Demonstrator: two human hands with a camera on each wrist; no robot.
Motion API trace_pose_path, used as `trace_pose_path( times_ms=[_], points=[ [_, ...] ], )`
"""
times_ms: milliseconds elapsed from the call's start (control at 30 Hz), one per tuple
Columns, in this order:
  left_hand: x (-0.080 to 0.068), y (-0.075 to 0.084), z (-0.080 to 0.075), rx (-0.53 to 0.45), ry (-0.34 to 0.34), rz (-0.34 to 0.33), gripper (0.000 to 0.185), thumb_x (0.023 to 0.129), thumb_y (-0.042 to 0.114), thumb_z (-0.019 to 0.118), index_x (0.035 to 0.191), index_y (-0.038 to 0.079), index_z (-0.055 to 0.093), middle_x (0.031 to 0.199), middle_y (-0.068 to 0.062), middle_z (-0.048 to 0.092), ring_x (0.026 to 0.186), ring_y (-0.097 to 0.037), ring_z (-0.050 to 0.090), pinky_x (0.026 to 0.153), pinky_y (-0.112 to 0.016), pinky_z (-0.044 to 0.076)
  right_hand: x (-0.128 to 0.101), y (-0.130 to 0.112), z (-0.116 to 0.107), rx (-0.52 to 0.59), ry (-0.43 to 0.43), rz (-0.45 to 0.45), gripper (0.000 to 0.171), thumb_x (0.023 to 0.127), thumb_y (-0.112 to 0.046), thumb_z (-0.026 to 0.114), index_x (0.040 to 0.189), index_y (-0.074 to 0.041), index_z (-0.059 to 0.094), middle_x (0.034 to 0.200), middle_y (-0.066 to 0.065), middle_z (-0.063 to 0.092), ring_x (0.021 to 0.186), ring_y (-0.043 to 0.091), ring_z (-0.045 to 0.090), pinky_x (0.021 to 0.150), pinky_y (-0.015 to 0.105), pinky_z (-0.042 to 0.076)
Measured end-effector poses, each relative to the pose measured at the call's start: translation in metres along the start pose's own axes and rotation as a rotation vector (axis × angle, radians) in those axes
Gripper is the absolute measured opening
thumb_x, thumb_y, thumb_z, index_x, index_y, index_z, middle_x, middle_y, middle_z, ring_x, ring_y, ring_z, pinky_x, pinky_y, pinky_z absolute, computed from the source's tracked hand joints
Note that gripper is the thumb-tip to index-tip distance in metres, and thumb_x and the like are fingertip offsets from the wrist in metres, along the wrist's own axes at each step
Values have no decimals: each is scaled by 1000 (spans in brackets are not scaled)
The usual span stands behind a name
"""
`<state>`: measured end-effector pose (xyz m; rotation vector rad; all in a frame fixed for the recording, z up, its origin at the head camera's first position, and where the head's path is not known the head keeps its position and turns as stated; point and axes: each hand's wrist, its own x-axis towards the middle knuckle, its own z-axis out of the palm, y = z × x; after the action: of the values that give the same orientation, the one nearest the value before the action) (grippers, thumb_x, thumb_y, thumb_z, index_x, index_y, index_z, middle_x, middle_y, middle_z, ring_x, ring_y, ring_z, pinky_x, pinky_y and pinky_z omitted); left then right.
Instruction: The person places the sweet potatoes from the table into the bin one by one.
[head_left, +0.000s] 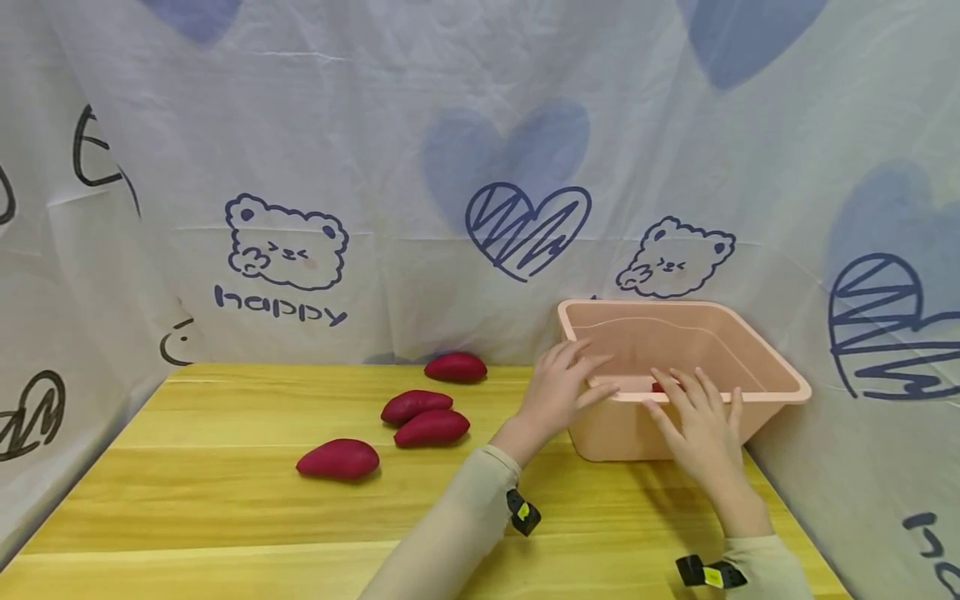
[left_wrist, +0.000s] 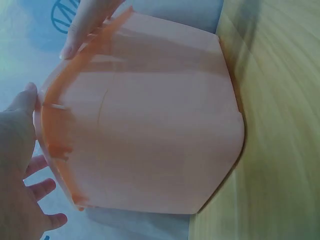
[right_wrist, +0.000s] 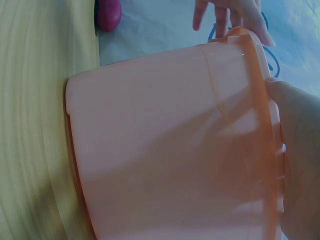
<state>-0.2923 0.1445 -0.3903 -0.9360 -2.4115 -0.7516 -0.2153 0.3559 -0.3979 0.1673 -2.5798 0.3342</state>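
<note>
A pink plastic basin (head_left: 626, 433) stands at the right of the table, with a small red patch of something (head_left: 658, 387) showing inside behind its front rim. My left hand (head_left: 558, 387) is at the basin's front left corner, fingers spread and thumb tip right at the rim. Over the front rim reaches my right hand (head_left: 701, 429), its fingers loosely spread on the inner side and its thumb by the outer edge. In the right wrist view, the thumb of my right hand (right_wrist: 302, 130) overlaps the rim. Neither hand holds a loose object.
Left of the basin lie several purple-red sweet potatoes: one sweet potato (head_left: 456, 367) at the back edge, a touching pair including a front sweet potato (head_left: 432, 428), and another sweet potato (head_left: 339, 460) nearer. A printed cloth (head_left: 405, 167) hangs behind the wooden table (head_left: 225, 500) and at both sides.
</note>
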Motion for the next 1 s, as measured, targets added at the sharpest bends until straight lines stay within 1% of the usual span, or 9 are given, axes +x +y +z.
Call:
trace_pose_path(
  times_ms=[100,300,400,567,700,833,1000],
  points=[
    [-9,-2,-3,1,-22,-24,51,94,54,54,137,27,56,152,-6,43,140,-28,41,114,-48,33,-1,0,0,0,4,0,52,100,-48,45,145,-23,45,145,18,44,142,43,26,113,70,-6],
    [-27,-9,-5,-8,-57,-101,57,93,56,54,142,29,50,153,-6,41,141,-28,40,111,-51,37,-1,0,0,3,4,7,51,99,-48,46,144,-23,46,145,17,44,142,42,26,113,70,-5],
    [-35,-12,-8,-35,-58,-145,59,92,57,55,144,30,47,153,-8,41,140,-29,41,112,-53,36,-1,0,0,3,1,10,51,100,-49,45,144,-24,45,145,17,44,142,41,26,113,69,-6],
    [-47,-19,-15,-46,-56,-192,61,91,57,56,146,31,45,153,-9,41,139,-31,42,112,-56,35,0,0,1,4,0,10,52,100,-50,45,145,-25,44,146,16,43,142,41,25,114,69,-6],
    [-57,-25,-18,-48,-95,-236,63,91,57,58,146,31,44,153,-7,42,140,-29,39,112,-57,33,1,0,1,8,2,6,51,100,-49,45,144,-23,45,146,16,43,143,41,25,113,70,-6],
    [-69,-32,-20,-35,-133,-261,66,89,58,60,146,30,43,152,-6,42,140,-31,38,111,-58,32,1,0,1,12,0,9,51,99,-49,46,144,-23,45,147,16,43,143,41,24,113,70,-5],
    [-82,-42,-20,16,-150,-269,69,86,62,61,146,30,45,151,-7,44,139,-32,40,109,-61,33,0,1,1,10,-1,12,51,100,-49,45,144,-23,45,147,16,43,142,42,25,114,69,-6]
  ],
)
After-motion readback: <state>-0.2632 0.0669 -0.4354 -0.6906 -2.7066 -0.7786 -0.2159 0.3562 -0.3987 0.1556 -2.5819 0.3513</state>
